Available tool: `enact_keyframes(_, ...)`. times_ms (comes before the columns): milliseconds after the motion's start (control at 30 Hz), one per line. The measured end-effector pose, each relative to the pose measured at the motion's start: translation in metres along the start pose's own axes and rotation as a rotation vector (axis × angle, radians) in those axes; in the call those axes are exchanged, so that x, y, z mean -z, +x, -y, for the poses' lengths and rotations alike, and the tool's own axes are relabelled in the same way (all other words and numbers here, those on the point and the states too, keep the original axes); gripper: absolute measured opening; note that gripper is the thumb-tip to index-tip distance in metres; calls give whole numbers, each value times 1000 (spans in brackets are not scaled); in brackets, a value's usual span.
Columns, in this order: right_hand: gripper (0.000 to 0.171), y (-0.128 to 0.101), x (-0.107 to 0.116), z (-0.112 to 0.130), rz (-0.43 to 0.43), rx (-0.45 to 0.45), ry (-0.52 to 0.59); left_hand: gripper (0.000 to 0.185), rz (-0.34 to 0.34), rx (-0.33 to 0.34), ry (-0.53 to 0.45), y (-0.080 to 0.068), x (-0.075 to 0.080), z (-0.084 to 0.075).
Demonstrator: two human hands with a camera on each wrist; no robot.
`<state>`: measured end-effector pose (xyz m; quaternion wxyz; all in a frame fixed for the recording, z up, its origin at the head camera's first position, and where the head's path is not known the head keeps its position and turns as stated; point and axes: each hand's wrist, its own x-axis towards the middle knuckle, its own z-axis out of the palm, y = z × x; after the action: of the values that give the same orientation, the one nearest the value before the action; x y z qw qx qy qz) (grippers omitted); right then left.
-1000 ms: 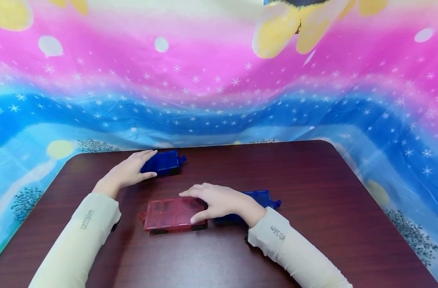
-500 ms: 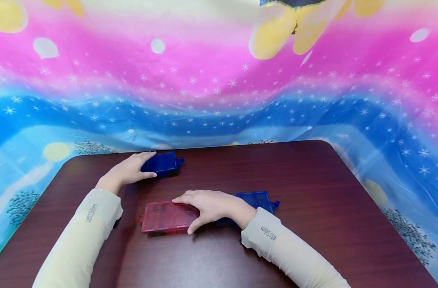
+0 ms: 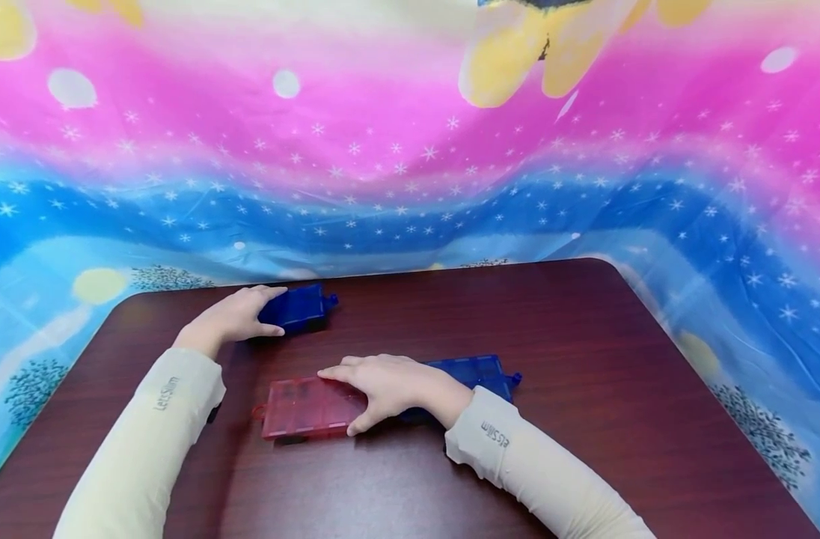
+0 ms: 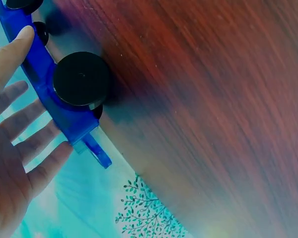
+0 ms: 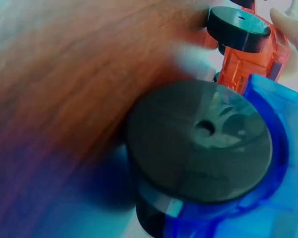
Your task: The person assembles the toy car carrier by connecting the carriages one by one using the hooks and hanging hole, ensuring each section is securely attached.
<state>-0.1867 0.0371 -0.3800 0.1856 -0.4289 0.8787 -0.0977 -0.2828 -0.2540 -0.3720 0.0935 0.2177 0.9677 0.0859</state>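
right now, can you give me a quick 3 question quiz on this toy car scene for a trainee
1. True or false: the left hand rests on the far blue car.
2. Which car does the right hand grip? A. the red car B. the near blue car C. none
3. Fill in: in the right wrist view, the near blue car's big black wheel is close up, with the ____ car beyond it.

Key
1. True: fingers lie over its top, thumb at its near side.
2. A: fingers over its right end, thumb at its near edge.
3. Red: its orange-red body and a black wheel show at the top right.
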Motion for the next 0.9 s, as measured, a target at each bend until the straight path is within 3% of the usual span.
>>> enact_keyframes(200, 89, 1, -3, 0, 1, -35, 3, 80, -37, -36, -10, -5, -2, 5)
enact_keyframes(400, 86, -3, -3, -2, -28, -10, 6, 80, -62, -46, -15, -15, 0, 5)
enact_keyframes(900, 85, -8, -5, -9, -71, 56, 62, 80, -100, -48, 19, -59, 7, 5)
